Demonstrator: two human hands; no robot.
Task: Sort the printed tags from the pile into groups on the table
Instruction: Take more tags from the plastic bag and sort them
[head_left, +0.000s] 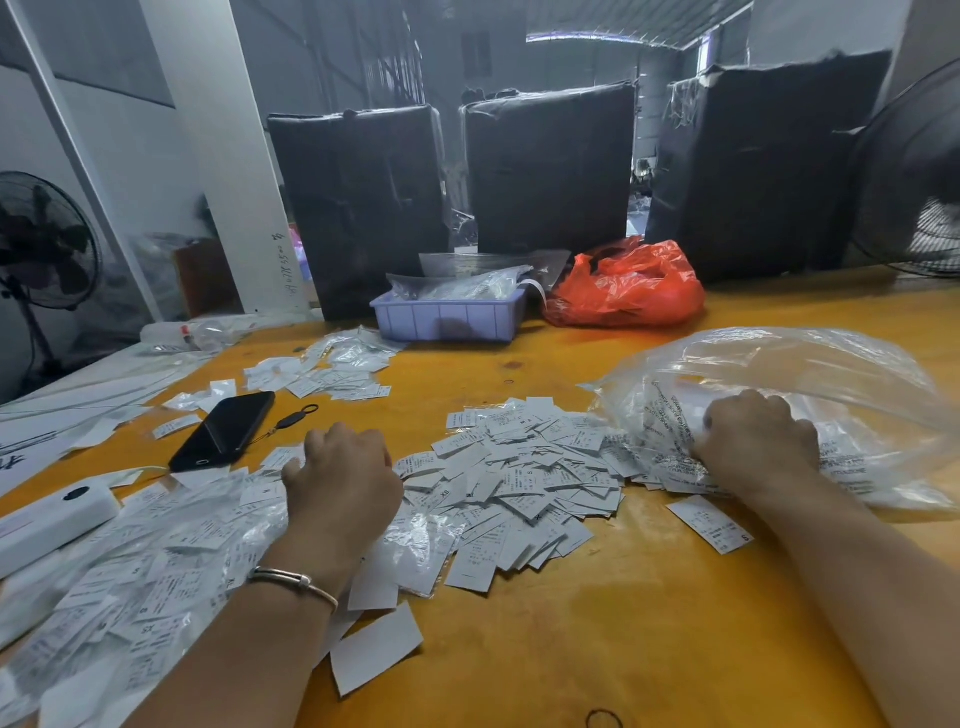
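Head view: left hand (340, 475) grip curled together on tag pile (524, 467), right hand (756, 441) grip clamped on clear bag (810, 384) at 2 o'clock; phone (223, 431) at 10, purple tray (449, 314) at 12 on counter (597, 623)

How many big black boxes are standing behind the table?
3: left black-wrapped box behind the purple bin, middle one behind the red bag, right one beside the fan. More may be hidden.

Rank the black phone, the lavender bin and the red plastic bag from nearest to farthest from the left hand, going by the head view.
Measured from the left hand:
1. Black phone, lying just to the hand's left on the table.
2. Lavender bin, farther back, slightly to the right.
3. Red plastic bag, at the back, right of the bin, beside it.
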